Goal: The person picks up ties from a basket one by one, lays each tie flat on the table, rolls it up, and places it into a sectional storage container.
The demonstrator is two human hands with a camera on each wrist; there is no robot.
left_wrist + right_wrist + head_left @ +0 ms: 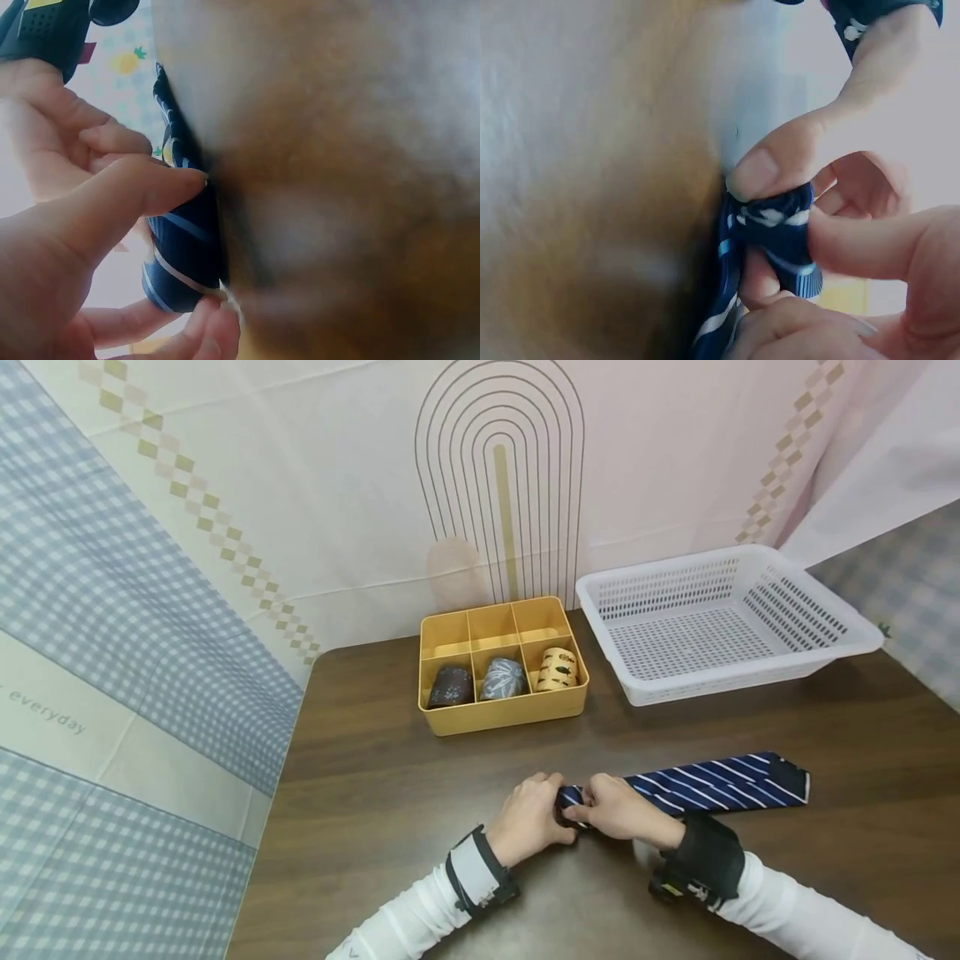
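A navy tie with white diagonal stripes [720,783] lies flat on the brown table [390,793], its wide end to the right. Both hands meet at its narrow left end, which is curled into a small roll [776,225]. My left hand [534,818] pinches the roll [184,255] between thumb and fingers. My right hand [617,810] grips the same roll, thumb on top and fingers curled under it. Behind them stands a yellow divided box [502,662] with three rolled ties in its front compartments.
A white perforated basket [720,618] sits at the back right of the table. The yellow box's rear compartments hold nothing visible. A patterned backdrop rises behind the table, and a blue checked panel borders its left edge.
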